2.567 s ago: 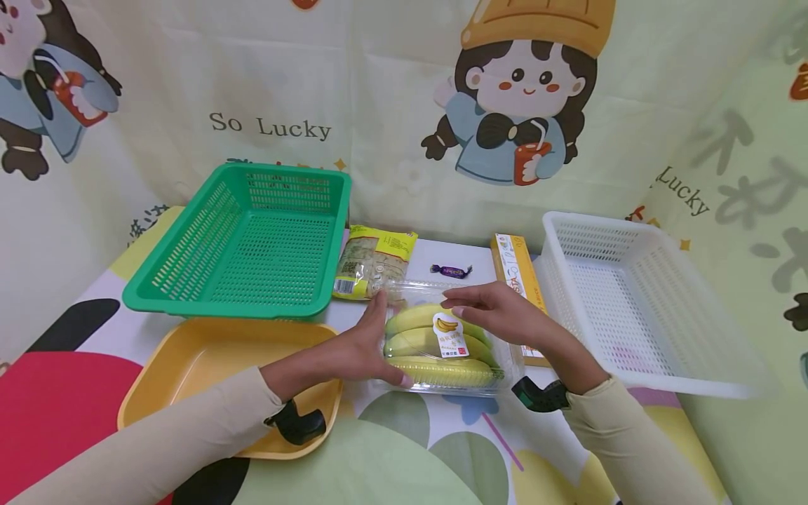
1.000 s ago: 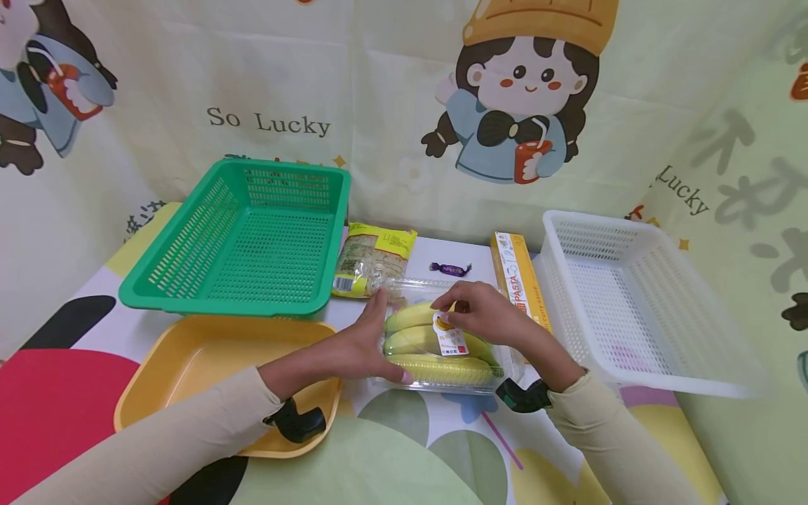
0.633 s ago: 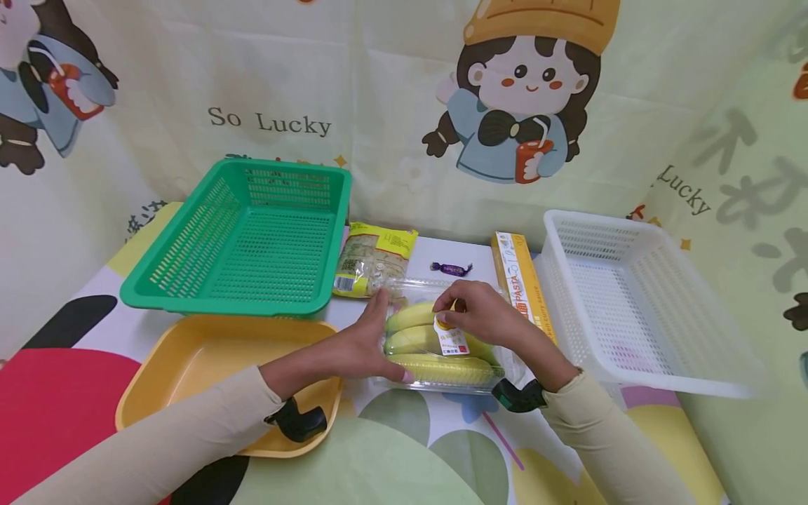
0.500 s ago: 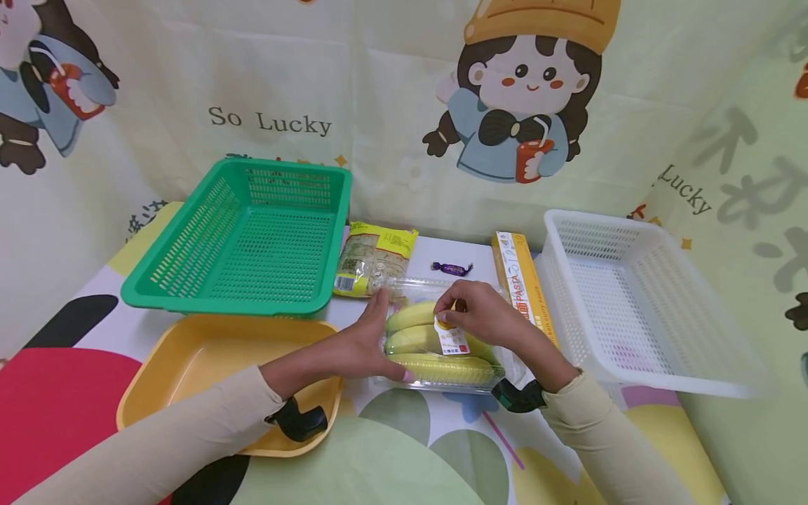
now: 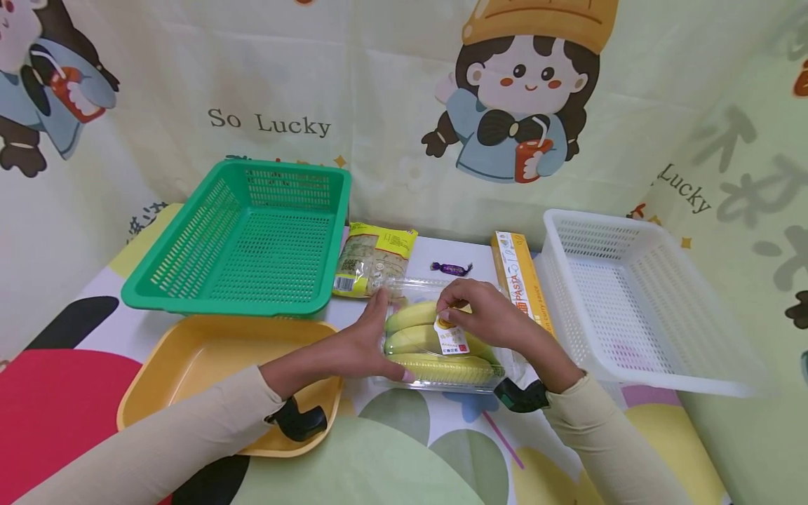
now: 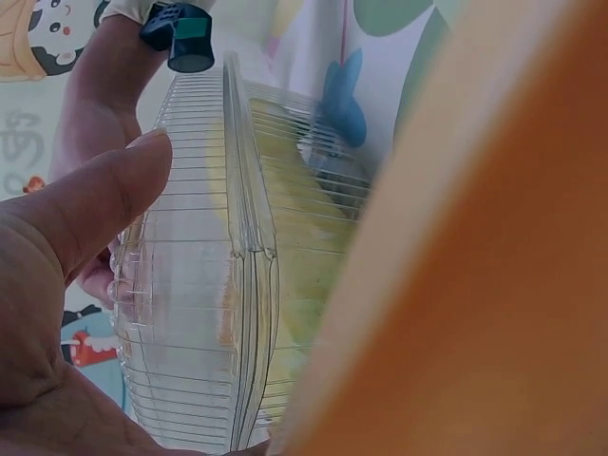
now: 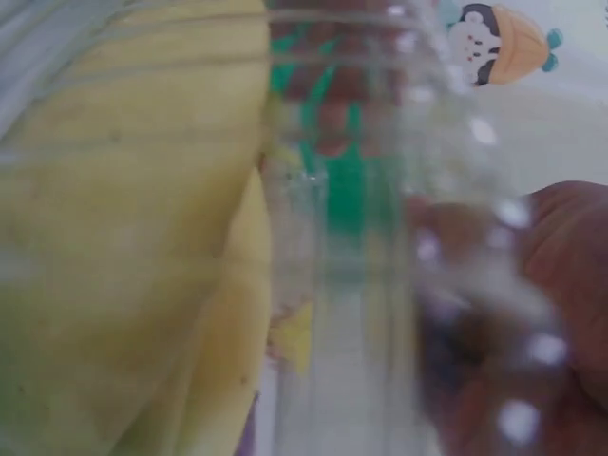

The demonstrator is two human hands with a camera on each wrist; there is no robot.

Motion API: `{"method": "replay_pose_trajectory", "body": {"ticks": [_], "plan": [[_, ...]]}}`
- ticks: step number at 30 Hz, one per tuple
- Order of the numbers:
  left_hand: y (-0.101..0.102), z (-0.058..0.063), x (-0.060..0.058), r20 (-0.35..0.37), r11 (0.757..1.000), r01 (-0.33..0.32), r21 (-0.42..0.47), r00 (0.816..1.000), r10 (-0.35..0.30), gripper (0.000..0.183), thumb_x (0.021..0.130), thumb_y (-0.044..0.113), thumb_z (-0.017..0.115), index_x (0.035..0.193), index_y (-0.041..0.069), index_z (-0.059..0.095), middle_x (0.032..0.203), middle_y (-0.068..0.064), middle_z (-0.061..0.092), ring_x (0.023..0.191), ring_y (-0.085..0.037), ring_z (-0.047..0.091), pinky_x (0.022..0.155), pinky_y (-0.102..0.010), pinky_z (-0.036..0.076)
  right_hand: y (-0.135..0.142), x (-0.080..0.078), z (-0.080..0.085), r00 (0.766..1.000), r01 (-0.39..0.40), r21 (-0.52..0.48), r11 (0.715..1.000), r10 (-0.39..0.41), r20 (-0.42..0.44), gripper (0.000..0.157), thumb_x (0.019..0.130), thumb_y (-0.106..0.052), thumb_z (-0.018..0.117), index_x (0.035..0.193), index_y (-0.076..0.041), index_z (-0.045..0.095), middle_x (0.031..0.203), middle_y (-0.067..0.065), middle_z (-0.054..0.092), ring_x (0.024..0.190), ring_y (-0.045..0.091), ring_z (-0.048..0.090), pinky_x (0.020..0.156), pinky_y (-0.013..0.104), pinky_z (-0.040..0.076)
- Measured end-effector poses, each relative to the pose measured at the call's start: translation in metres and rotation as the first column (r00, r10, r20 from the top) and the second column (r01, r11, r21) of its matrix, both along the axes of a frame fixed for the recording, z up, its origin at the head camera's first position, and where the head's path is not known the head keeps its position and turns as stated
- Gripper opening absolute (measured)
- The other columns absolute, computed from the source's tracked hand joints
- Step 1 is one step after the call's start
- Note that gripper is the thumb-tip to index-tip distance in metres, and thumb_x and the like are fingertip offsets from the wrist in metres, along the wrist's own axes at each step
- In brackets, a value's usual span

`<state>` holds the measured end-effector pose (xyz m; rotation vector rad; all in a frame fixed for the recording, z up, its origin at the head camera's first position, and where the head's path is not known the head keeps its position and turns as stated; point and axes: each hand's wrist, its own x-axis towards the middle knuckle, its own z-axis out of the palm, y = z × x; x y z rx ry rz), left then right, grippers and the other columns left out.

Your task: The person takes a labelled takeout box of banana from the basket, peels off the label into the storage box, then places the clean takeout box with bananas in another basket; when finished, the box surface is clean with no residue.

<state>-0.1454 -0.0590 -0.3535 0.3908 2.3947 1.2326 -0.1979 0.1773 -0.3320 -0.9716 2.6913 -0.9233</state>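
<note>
A clear plastic clamshell box (image 5: 419, 386) stands in the middle of the table, with several yellow-green bananas (image 5: 410, 340) inside. My left hand (image 5: 362, 347) grips its left end, thumb at the near corner and fingers toward the far corner. In the left wrist view the thumb (image 6: 123, 185) lies along the lid side, beside the ribbed wall. On the lid is a white banana sticker (image 5: 452, 341). My right hand (image 5: 482, 308) pinches the sticker's upper edge between thumb and curled index finger. The right wrist view is blurred by the clear plastic, with the bananas (image 7: 114, 218) behind it.
A green basket (image 5: 236, 307) and an orange tub (image 5: 135, 382) stand left, the tub by my left forearm. Behind the box lie a yellow food bag (image 5: 372, 259) and a purple-wrapped candy (image 5: 451, 268). A pasta box (image 5: 524, 273) and white basket (image 5: 571, 308) are right.
My right hand was spread over the lid; its fingers have since curled in and pinched the sticker's upper edge. Over the last second the hand shifts only slightly. My left hand keeps its place.
</note>
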Motion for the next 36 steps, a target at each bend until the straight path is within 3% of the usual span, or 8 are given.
{"method": "replay_pose_trajectory", "body": {"ticks": [8,17,36], "plan": [[0.000,0.000,0.000,0.010,1.000,-0.002,-0.018,1.000,0.002,0.137,0.067,0.031,0.090,0.154,0.009,-0.013,0.161,-0.010,-0.013,0.146,-0.026,0.000,0.116,-0.047,0.011,0.005,0.004,0.009,0.997,-0.019,0.001,1.000,0.019,0.074,0.008,0.090,-0.002,0.068,0.093,-0.009,0.071,0.086,-0.005,0.066,0.081,0.014,0.059,0.079,0.032,0.053],[0.000,0.001,0.000,0.031,0.999,-0.011,-0.034,0.999,0.012,0.138,0.067,0.032,0.090,0.154,0.010,-0.015,0.161,-0.009,-0.015,0.146,-0.027,0.001,0.116,-0.047,0.012,0.007,0.004,0.007,0.996,-0.043,-0.024,0.999,0.045,0.081,0.004,0.092,-0.004,0.066,0.093,-0.004,0.070,0.084,-0.001,0.066,0.077,0.014,0.059,0.074,0.031,0.053],[-0.002,-0.001,0.001,0.013,1.000,0.002,-0.030,1.000,-0.002,0.139,0.067,0.031,0.090,0.153,0.009,-0.016,0.161,-0.011,-0.015,0.146,-0.027,0.002,0.116,-0.047,0.012,0.015,0.007,0.008,0.989,-0.006,-0.100,0.995,0.021,0.145,0.004,0.093,-0.005,0.066,0.095,-0.006,0.069,0.088,0.000,0.065,0.081,0.018,0.059,0.075,0.030,0.053]]}}
